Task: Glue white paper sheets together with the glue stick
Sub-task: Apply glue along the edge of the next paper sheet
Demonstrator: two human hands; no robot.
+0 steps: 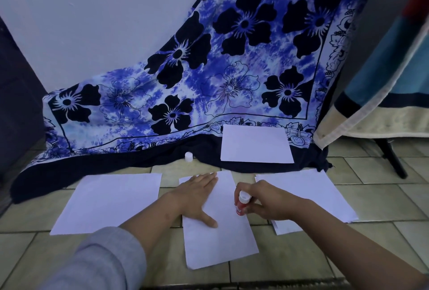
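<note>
A white paper sheet (pixel 220 241) lies on the tiled floor in front of me. My left hand (pixel 199 199) presses flat on its upper left part, fingers spread. My right hand (pixel 267 201) grips a red glue stick (pixel 241 203) upright at the sheet's right edge, its lower end down on the paper. The stick's white cap (pixel 188 156) stands apart on the dark cloth edge. Another white sheet (pixel 109 201) lies to the left, a stack of sheets (pixel 325 196) to the right, and one more sheet (pixel 255 144) on the cloth behind.
A blue flowered cloth (pixel 209 76) hangs from the wall onto the floor. A dark panel (pixel 16 94) stands at the left. A draped towel (pixel 383 94) and a black stand leg (pixel 392 157) are at the right.
</note>
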